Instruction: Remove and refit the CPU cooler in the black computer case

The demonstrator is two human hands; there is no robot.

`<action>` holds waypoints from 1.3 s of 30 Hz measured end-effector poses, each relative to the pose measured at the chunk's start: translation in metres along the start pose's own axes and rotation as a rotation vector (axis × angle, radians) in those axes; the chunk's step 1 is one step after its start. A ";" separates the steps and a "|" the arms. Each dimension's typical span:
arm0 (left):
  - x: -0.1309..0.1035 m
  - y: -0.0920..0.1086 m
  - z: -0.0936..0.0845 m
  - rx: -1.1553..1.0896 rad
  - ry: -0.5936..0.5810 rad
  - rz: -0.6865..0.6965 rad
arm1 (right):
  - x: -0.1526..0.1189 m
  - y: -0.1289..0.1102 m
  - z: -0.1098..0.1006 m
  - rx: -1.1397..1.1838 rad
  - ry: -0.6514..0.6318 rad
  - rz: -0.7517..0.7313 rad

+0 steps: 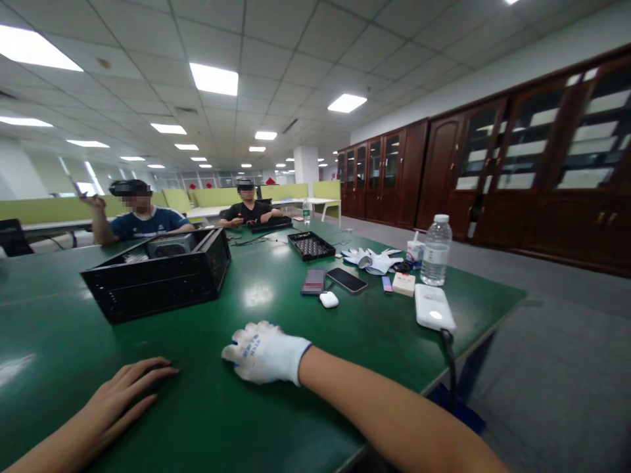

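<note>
Bare, my left hand [123,397] lies on the green table [197,420] at the lower left, palm down, fingers stretched out and holding nothing. My right hand [263,353] wears a white glove with blue print and rests on the table near the middle, its gloved fingers bent and curled toward the surface; whether anything is under them is hidden. Beyond both hands stands an open black computer case [162,282] with a metal power supply [172,246] inside. A white earphone case [328,299] lies beyond my right hand.
A phone [348,280], dark booklet [314,281], white gloves [372,260], small box [404,284], water bottle [436,251] and white power bank [434,307] with a cable are at the right. Farther back are a black tray [311,246] and two seated people.
</note>
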State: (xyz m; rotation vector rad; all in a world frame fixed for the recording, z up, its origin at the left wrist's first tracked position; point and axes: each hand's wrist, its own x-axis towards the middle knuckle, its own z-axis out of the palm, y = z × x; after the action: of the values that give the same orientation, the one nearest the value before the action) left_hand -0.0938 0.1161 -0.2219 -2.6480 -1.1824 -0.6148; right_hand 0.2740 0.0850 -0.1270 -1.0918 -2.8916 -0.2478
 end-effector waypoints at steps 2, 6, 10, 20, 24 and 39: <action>0.001 0.008 -0.001 -0.018 0.011 -0.030 | -0.001 0.000 0.000 -0.010 0.011 0.001; 0.003 0.022 -0.011 -0.076 -0.044 -0.078 | -0.003 -0.001 -0.001 -0.017 0.056 -0.006; 0.005 0.034 -0.027 -0.154 -0.155 -0.137 | -0.002 0.002 0.000 -0.016 0.039 -0.011; 0.011 0.054 -0.044 -0.201 -0.159 -0.135 | 0.000 0.005 -0.003 0.138 -0.029 0.007; 0.011 0.056 -0.046 -0.208 -0.174 -0.159 | 0.003 0.001 -0.009 0.155 -0.059 0.233; 0.009 0.055 -0.043 -0.203 -0.127 -0.121 | 0.023 -0.001 0.003 0.115 -0.144 0.212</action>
State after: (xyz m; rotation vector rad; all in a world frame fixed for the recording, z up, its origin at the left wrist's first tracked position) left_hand -0.0604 0.0720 -0.1786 -2.8366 -1.3925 -0.6248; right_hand 0.2555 0.0997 -0.1280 -1.4349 -2.8357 0.0062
